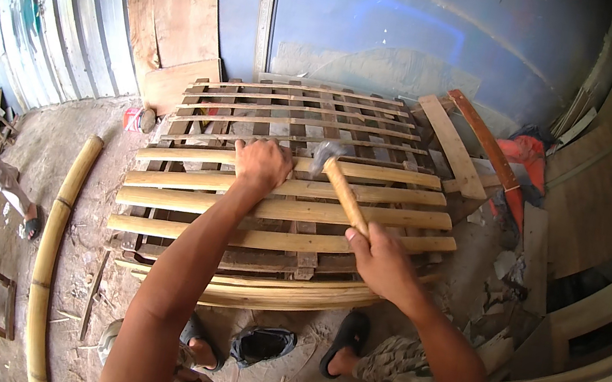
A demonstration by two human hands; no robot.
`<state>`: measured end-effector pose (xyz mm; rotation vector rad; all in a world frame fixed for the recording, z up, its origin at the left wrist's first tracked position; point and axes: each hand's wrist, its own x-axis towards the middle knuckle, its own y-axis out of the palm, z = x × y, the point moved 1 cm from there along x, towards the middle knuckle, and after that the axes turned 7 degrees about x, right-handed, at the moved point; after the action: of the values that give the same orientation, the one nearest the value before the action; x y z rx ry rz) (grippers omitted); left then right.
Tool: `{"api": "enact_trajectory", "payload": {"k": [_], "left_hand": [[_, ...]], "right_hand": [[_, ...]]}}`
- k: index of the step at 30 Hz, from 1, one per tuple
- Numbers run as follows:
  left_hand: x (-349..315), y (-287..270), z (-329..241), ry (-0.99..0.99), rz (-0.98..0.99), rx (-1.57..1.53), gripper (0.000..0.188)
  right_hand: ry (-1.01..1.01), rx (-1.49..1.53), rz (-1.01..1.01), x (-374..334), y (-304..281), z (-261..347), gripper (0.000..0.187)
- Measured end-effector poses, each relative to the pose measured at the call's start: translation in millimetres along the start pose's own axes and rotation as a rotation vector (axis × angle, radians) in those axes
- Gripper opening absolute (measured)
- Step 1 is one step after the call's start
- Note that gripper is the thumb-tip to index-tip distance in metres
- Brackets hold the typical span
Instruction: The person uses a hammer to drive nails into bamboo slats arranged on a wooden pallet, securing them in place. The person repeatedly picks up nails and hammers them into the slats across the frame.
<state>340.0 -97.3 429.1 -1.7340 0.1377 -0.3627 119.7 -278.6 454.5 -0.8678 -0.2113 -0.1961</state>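
Note:
My left hand [262, 163] presses down on a split bamboo slat [392, 177], its fingers curled over it; whether a nail is between them is hidden. My right hand [383, 261] is wrapped round the wooden handle of a hammer [347, 200]. The hammer's metal head, a little blurred, is over that same slat, just right of my left hand. Several wider bamboo slats [342, 215] lie across a wooden slatted frame [304, 265] on the near side, and thinner strips cross its far side. More bamboo strips [265, 296] are bunched along the near edge.
A long bamboo pole [52, 239] lies on the floor at left. Wooden boards [453, 146] lean at the frame's right. A small tin [132, 119] stands at the far left corner, and a black bag [263, 347] lies between my feet. Another person's leg [10, 188] shows at far left.

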Motion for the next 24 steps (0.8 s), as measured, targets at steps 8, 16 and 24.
{"api": "enact_trajectory", "payload": {"k": [8,16,24], "left_hand": [[2,-3,-1,0.015,0.013,0.01,0.055],[0,0,7,-0.004,0.004,0.004,0.051],[2,0,8,-0.023,0.049,-0.003,0.05]], "right_hand": [[-0.007,0.247,-0.165,6,-4,17,0.032],[0.083,0.158,-0.02,5,-18,44,0.037],[0.075,0.017,0.098,7,3,6,0.039]]}}
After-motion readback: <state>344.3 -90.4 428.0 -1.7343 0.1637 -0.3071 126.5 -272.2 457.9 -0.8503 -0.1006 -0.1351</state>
